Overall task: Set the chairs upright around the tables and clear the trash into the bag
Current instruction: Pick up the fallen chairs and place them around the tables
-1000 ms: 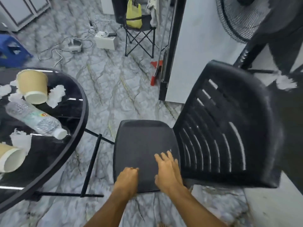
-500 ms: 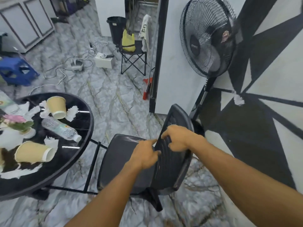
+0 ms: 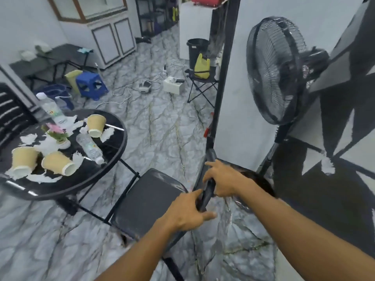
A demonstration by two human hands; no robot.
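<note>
A black plastic chair (image 3: 148, 199) stands upright beside the round black table (image 3: 109, 179), its seat facing the table. My left hand (image 3: 186, 213) and my right hand (image 3: 223, 179) both grip the top edge of its backrest, which I see edge-on. On the table lie three tan paper cups (image 3: 57, 163), a fallen plastic bottle (image 3: 89, 148), an upright bottle (image 3: 51, 108), torn white paper scraps (image 3: 43, 178) and a small potted flower (image 3: 56, 132).
A tall black standing fan (image 3: 274, 72) is close on the right by the black-and-white wall. A second black chair (image 3: 10, 116) is at the far left. A blue stool (image 3: 91, 85), cables, a white box, a folding stool with a yellow bag (image 3: 202, 66) and a black bin (image 3: 195, 48) stand further back.
The chair has come up from a tilted position to standing. My hands went from its seat to the top of the backrest, and my view has risen and pulled back.
</note>
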